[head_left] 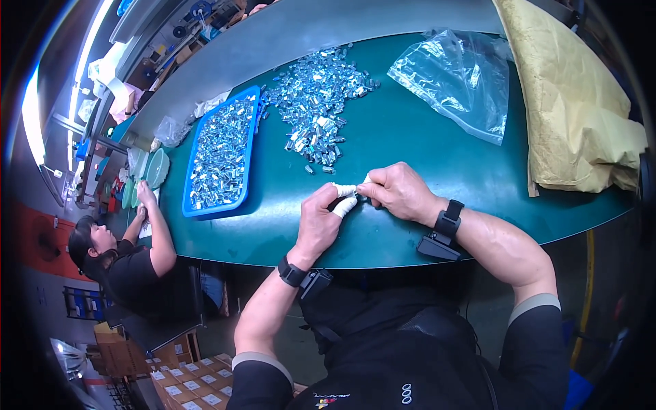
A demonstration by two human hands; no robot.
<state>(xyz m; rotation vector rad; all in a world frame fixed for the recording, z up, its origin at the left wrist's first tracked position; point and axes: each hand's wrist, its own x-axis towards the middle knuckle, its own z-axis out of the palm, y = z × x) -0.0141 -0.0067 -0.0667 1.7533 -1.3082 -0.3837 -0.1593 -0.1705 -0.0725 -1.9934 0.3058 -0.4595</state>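
Over the near part of the green tabletop my two hands meet, fingertips together. My left hand point(318, 220) wears white finger covers on thumb and forefinger and pinches a tiny piece that I can barely see. From the other side my right hand point(402, 191) is closed on the same spot, thumb against bent fingers; what it grips is hidden. Just beyond them spreads a loose pile of small shiny metal pieces point(316, 102). Left of it a blue tray point(254, 147) is filled with similar small metal pieces point(222, 154).
A clear plastic bag point(454, 82) lies flat at the back right, beside a large yellowish sack point(574, 102). A co-worker point(130, 253) sits at the left, hands near green trays point(157, 167). Cardboard boxes point(195, 386) stand on the floor at lower left.
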